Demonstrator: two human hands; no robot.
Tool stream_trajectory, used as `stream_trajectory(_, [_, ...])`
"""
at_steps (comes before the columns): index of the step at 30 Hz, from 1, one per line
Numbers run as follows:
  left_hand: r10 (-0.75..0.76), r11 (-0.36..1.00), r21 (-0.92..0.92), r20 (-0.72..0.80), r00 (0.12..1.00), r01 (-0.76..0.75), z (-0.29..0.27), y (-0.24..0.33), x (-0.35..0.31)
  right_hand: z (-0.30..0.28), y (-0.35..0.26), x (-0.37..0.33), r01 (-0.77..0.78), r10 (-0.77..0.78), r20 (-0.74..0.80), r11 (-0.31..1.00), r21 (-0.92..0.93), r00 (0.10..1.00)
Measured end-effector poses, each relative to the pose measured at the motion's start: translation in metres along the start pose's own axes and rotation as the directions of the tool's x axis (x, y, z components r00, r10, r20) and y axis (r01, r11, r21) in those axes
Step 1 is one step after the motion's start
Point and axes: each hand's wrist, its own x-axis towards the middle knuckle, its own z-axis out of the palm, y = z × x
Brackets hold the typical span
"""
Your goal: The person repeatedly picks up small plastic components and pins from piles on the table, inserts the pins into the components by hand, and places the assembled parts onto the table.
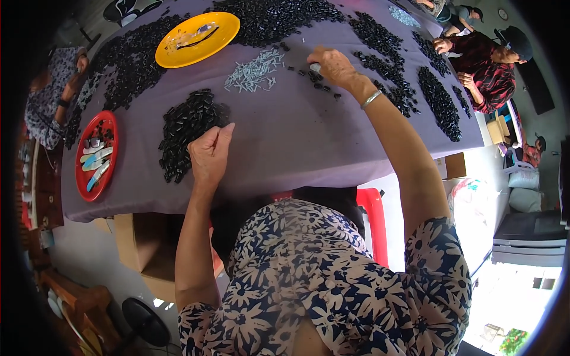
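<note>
My left hand (pixel 208 153) is closed, its thumb pressed over curled fingers. It hovers at the right edge of a pile of short black plastic pieces (pixel 181 127), and whatever it may hold is hidden. Farther off, my right hand (pixel 335 68) is also closed, with a silvery bangle at the wrist. A small pale end (pixel 315 67) shows under its fingers; I cannot make out what kind of thing it is. Several loose black pieces (pixel 320 87) lie beside this hand. Between both hands, toward the back, a heap of thin pale pins (pixel 254 71) spreads over the cloth.
A purple-grey cloth (pixel 279 142) covers the table. At left, a red plate (pixel 113 127) holds pale-handled knives. A yellow plate (pixel 228 26) stands at the back among large black heaps (pixel 285 21). People sit at the left (pixel 44 95) and right (pixel 490 74) sides.
</note>
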Motion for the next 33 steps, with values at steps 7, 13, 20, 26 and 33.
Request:
stream_trajectory(7, [0.000, 1.000, 0.002, 0.002, 1.000, 0.000, 0.003, 0.006, 0.002, 0.001, 0.013, -0.001, -0.060, 0.069, -0.055, 0.987, 0.151, 0.996])
stream_trajectory(13, [0.059, 0.998, 0.008, -0.075, 0.995, -0.059, 0.004, 0.012, -0.003, -0.046, -0.053, -0.032, -0.346, 0.322, 0.156, 0.701, 0.624, 0.934])
stream_trajectory(20, [-0.031, 0.918, -0.380, 0.222, 0.975, 0.116, 0.023, 0.006, -0.018, -0.037, -0.159, -0.091, 0.151, -0.136, -0.073, 0.758, 0.634, 0.988])
stream_trajectory(26, [-0.070, 0.894, -0.390, 0.369, 0.927, 0.223, 0.021, 0.011, -0.020, -0.034, -0.175, -0.096, 0.086, -0.071, -0.051, 0.728, 0.680, 0.996])
stream_trajectory(33, [0.024, 0.949, -0.302, 0.367, 0.930, 0.094, 0.021, 0.012, -0.015, -0.028, -0.173, -0.096, 0.070, -0.067, -0.034, 0.662, 0.746, 0.997])
